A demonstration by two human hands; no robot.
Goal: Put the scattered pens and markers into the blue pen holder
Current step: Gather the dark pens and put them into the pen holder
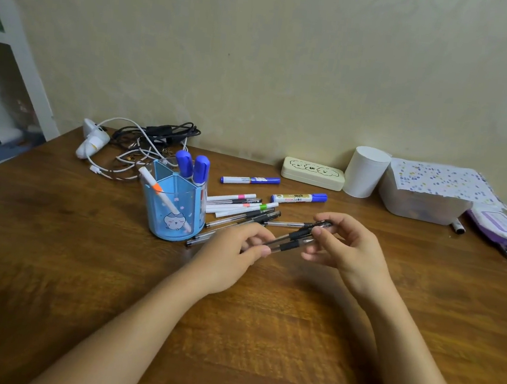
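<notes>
Where the two hands meet above the counter (263,332), a small bundle of black-grip pens (295,238) is held between them, slanting up toward the right. Left hand (234,253): grip closed on the lower ends of the bundle, thumb on top, fingers curled beneath. Right hand (349,247): grip closed on the upper ends, fingertips pinching the tips, palm turned toward the left hand. Exact number of pens in the bundle: cannot tell; at least two.

Both forearms come in from the bottom edge and converge toward the middle, wrists raised off the counter.

Just behind the left hand, more clear-barrel pens (237,219) lie in a loose fan on the counter, with several thin white markers (238,204) stacked beyond them. Two blue-capped markers lie farther back, apart from the pile: one (250,180) nearer the wall, one (299,198) to its right.

Blue pen holder (173,212) stands upright, left of the pile, close to the pens' ends. Contents: two thick blue-capped markers (193,164) upright in a rear compartment; one white pen with orange band (159,190) leaning diagonally in the front compartment.

Along the wall: tangle of cables (145,141), cream case (313,172), white cup (365,171) inverted, covered plastic tub (424,202).
</notes>
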